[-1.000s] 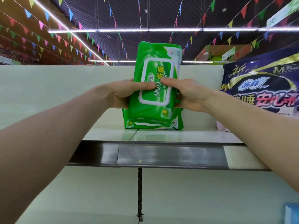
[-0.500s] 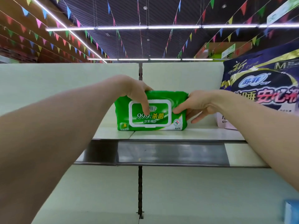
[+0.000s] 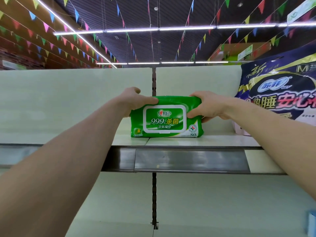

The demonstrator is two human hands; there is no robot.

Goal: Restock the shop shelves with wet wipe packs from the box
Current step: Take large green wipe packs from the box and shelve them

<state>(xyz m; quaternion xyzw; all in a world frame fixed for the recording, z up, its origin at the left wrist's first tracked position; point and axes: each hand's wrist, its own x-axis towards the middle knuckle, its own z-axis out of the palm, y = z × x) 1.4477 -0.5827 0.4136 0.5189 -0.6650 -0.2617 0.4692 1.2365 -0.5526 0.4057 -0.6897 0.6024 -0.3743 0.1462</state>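
A green wet wipe pack (image 3: 165, 120) with a white flip lid stands on its long edge on the top shelf (image 3: 213, 140), its label facing me. My left hand (image 3: 135, 103) grips its upper left corner, thumb on the front. My right hand (image 3: 207, 105) holds its upper right end, fingers wrapped around the side. Any second pack behind it is hidden. The box is out of view.
A large dark blue pack of sanitary pads (image 3: 280, 93) stands on the shelf just right of my right hand. The shelf's front rail (image 3: 188, 161) runs below. A slotted upright (image 3: 154, 79) divides the pale back panel. A blue item (image 3: 312, 223) peeks in at lower right.
The pack went from upright on its short end, raised over another pack, to lying on its long edge on the shelf. Both hands shifted to its upper corners.
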